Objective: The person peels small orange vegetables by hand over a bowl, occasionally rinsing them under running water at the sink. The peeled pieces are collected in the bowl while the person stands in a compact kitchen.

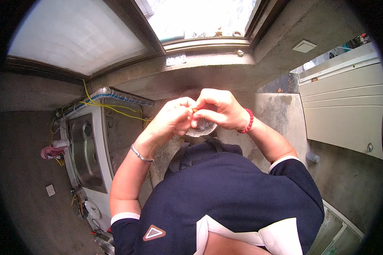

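Observation:
My left hand (174, 117) and my right hand (221, 110) meet in front of my chest, with fingertips touching. Pinched between them is a small orange thing (195, 110), mostly covered by the fingers, so its kind is unclear. Just below the fingers shows a clear, rounded vessel (201, 131), glass or plastic. Its far side is hidden by my hands, and I cannot tell what bears its weight. A silver bangle (142, 154) circles my left wrist, and a red bead bracelet (249, 121) is on my right.
To the left is a counter with a steel sink (86, 149); a yellow cord (115, 110) runs past its end. A pink cloth (52, 151) lies by the sink. Ahead stands a window sill (207, 60). A pale cabinet (344, 108) is at the right, with a small white cylinder (312, 157) below.

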Demonstrator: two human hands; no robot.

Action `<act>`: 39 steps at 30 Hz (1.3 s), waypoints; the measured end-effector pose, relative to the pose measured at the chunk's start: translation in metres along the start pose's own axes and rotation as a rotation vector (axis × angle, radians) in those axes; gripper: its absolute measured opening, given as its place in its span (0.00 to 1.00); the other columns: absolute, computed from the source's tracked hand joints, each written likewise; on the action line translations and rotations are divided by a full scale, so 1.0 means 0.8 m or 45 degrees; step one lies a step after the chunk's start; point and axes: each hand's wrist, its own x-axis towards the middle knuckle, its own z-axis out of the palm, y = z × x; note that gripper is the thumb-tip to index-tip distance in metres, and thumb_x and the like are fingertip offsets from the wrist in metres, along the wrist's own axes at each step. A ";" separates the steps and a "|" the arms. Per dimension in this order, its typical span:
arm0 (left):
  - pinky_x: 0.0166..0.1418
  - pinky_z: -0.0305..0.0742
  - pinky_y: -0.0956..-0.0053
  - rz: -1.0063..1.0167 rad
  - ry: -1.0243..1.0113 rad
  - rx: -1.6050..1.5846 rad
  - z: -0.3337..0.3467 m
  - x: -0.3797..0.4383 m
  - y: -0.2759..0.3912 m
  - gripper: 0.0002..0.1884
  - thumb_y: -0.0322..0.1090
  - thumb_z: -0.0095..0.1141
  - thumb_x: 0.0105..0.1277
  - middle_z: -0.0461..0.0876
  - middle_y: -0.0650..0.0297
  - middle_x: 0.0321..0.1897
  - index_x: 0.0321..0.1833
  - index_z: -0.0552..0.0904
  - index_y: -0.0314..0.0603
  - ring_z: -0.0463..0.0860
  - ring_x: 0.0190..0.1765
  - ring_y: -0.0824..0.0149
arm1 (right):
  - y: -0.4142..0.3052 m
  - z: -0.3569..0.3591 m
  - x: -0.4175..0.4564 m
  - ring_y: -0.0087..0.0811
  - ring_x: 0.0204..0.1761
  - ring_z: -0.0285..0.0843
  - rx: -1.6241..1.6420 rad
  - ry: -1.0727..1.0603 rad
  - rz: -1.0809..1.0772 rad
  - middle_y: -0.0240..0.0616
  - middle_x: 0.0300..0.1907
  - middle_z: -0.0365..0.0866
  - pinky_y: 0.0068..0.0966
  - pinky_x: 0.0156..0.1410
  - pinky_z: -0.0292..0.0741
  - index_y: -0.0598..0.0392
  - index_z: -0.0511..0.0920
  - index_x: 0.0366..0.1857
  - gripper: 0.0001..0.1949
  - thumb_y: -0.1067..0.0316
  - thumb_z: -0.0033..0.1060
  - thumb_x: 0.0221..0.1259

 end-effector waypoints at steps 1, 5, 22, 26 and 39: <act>0.17 0.50 0.87 0.007 0.040 0.048 0.002 -0.001 -0.002 0.04 0.32 0.46 0.66 0.77 0.68 0.24 0.40 0.73 0.43 0.59 0.15 0.84 | -0.001 0.000 0.000 0.34 0.32 0.81 -0.056 -0.003 -0.024 0.41 0.30 0.79 0.26 0.38 0.76 0.59 0.80 0.33 0.07 0.71 0.67 0.54; 0.18 0.52 0.87 0.001 0.147 0.156 0.013 -0.004 -0.005 0.06 0.30 0.43 0.66 0.77 0.69 0.26 0.42 0.73 0.44 0.61 0.17 0.84 | 0.000 -0.001 0.000 0.35 0.32 0.80 -0.156 0.001 -0.076 0.40 0.29 0.78 0.27 0.37 0.75 0.59 0.80 0.33 0.07 0.70 0.67 0.53; 0.22 0.55 0.89 0.171 0.082 -0.006 0.004 -0.008 -0.007 0.07 0.38 0.52 0.72 0.74 0.72 0.25 0.44 0.75 0.43 0.63 0.21 0.86 | 0.011 0.010 0.003 0.22 0.41 0.80 0.935 -0.039 0.421 0.34 0.38 0.82 0.22 0.49 0.77 0.59 0.78 0.41 0.06 0.74 0.60 0.63; 0.22 0.56 0.90 0.137 0.047 0.008 0.004 -0.009 -0.006 0.07 0.37 0.51 0.73 0.72 0.73 0.26 0.45 0.75 0.43 0.63 0.22 0.86 | 0.009 0.009 0.001 0.22 0.42 0.80 1.027 -0.080 0.461 0.34 0.39 0.83 0.23 0.52 0.76 0.59 0.78 0.42 0.06 0.72 0.60 0.64; 0.20 0.53 0.88 0.423 0.134 -0.236 0.011 0.011 -0.041 0.06 0.33 0.46 0.75 0.73 0.69 0.26 0.49 0.72 0.42 0.59 0.18 0.84 | 0.024 0.041 0.000 0.17 0.35 0.73 0.861 0.187 0.217 0.30 0.35 0.74 0.17 0.43 0.73 0.58 0.72 0.42 0.04 0.72 0.48 0.69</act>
